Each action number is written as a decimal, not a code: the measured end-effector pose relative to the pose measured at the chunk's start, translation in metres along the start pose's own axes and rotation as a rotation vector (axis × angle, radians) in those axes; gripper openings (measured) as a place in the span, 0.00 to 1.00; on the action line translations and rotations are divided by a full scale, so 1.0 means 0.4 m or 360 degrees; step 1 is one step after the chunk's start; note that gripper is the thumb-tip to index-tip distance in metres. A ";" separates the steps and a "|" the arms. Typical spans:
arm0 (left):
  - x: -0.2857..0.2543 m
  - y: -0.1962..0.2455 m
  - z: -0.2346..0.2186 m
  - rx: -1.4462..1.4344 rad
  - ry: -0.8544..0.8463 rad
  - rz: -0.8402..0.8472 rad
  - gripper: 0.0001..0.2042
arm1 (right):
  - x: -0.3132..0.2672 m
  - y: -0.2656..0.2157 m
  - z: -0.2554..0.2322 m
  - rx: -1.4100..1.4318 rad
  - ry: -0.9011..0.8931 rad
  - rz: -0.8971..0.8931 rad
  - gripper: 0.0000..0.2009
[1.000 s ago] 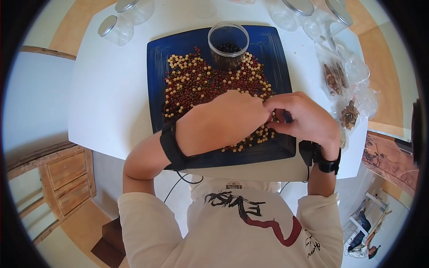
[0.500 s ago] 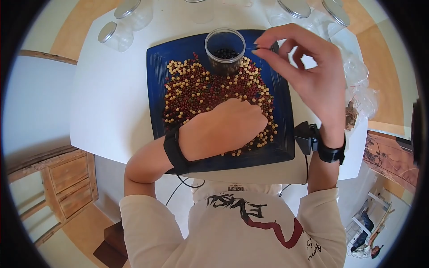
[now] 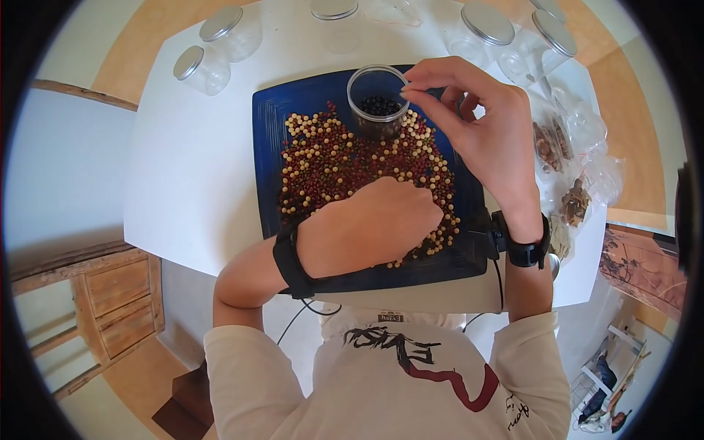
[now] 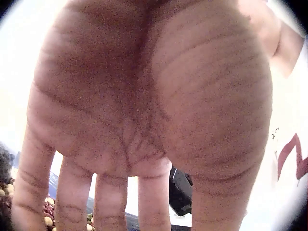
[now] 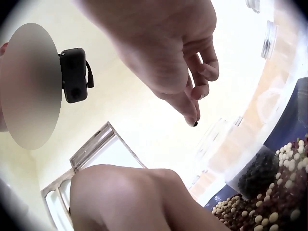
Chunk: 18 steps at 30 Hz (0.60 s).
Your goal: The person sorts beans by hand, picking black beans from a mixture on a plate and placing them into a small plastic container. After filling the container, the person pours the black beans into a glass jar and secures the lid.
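Note:
My right hand [image 3: 495, 128] pinches a small black bean [image 5: 195, 124] between thumb and forefinger. Its fingertips are at the right rim of a clear round jar [image 3: 350, 94] that holds black beans [image 3: 379, 107]. The jar stands on the far part of a square blue tray [image 3: 265, 158]. Mixed beans [image 3: 319, 165], pale yellow, dark red and green, cover much of the tray. Over their near right part lies my left hand [image 3: 378, 220], back up. In the left wrist view its fingers [image 4: 110, 202] point down, straight and slightly spread, above the beans; the fingertips are hidden.
Silver-lidded clear jars stand along the back of the white table [image 3: 191, 154], among them one small jar [image 3: 204, 71] at left and a larger jar [image 3: 484, 33] at right. Clear plastic bags with brown dried pieces [image 3: 576, 202] lie right of the tray.
My right hand has left the near right beans beside the left hand, risen over the tray's far right corner, and come left to the jar's rim. The left hand stays over the beans.

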State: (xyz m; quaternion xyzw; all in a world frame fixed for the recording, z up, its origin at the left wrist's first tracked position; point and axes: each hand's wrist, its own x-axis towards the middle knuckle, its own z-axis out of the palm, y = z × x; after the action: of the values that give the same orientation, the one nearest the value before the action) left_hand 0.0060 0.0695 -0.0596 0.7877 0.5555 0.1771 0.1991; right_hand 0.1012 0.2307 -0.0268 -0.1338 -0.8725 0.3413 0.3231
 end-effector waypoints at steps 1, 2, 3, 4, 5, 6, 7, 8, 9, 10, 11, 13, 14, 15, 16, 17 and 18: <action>-0.002 0.001 -0.004 0.0001 0.0001 0.0000 0.05 | 0.000 -0.002 0.000 0.0000 0.0000 -0.0002 0.09; -0.001 0.004 -0.012 -0.0013 -0.0015 0.0000 0.05 | 0.000 -0.003 -0.001 -0.0008 0.0011 0.0009 0.09; -0.002 0.006 -0.017 -0.0028 -0.0032 -0.0001 0.05 | 0.000 -0.005 -0.001 -0.0014 0.0022 0.0019 0.10; -0.005 0.007 -0.020 -0.0025 -0.0030 -0.0002 0.05 | 0.001 -0.006 -0.002 -0.0014 0.0022 0.0016 0.10; -0.009 0.007 -0.023 -0.0048 -0.0005 -0.0010 0.04 | 0.002 -0.007 -0.003 0.0008 0.0042 0.0007 0.10; -0.013 0.007 -0.026 -0.0072 0.0019 -0.0018 0.04 | 0.003 -0.007 -0.004 0.0028 0.0061 -0.0002 0.11; -0.015 0.012 -0.038 -0.0073 0.0018 -0.0018 0.04 | 0.003 -0.009 -0.011 0.0028 0.0061 -0.0001 0.11; -0.014 0.018 -0.060 -0.0033 -0.0022 -0.0082 0.04 | 0.004 -0.013 -0.022 0.0038 0.0008 -0.0011 0.11; -0.013 0.023 -0.083 0.0006 -0.0063 -0.0143 0.03 | 0.005 -0.016 -0.035 0.0046 -0.0043 -0.0019 0.11; -0.017 0.025 -0.103 0.0000 -0.0070 -0.0135 0.03 | 0.003 -0.020 -0.049 0.0041 -0.0040 -0.0008 0.11; -0.026 0.024 -0.125 0.0022 -0.0034 -0.0214 0.02 | 0.000 -0.024 -0.064 0.0011 -0.0182 -0.0030 0.11; -0.039 0.013 -0.177 0.0046 -0.0001 -0.0285 0.02 | -0.005 -0.027 -0.089 -0.0022 -0.0319 -0.0048 0.10; -0.043 0.002 -0.208 0.0024 0.0102 -0.0319 0.02 | -0.010 -0.027 -0.100 0.0024 -0.0468 -0.0029 0.10; -0.044 -0.010 -0.240 0.0006 0.0205 -0.0350 0.03 | -0.015 -0.026 -0.108 0.0069 -0.0614 -0.0013 0.09; -0.040 -0.020 -0.275 0.0001 0.0203 -0.0342 0.03 | -0.024 -0.021 -0.112 0.0063 -0.0612 -0.0006 0.09; -0.036 -0.029 -0.307 0.0110 0.0339 -0.0345 0.04 | -0.036 -0.016 -0.115 0.0019 -0.0812 -0.0011 0.09; -0.033 -0.038 -0.323 0.0225 0.0482 -0.0350 0.04 | -0.046 -0.011 -0.116 -0.0027 -0.1013 -0.0025 0.09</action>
State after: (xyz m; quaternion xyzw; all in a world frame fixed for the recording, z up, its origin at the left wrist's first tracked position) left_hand -0.0750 0.0768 0.0428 0.6987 0.6728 0.2312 0.0757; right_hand 0.1453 0.2426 -0.0065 -0.0161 -0.9336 0.3563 0.0355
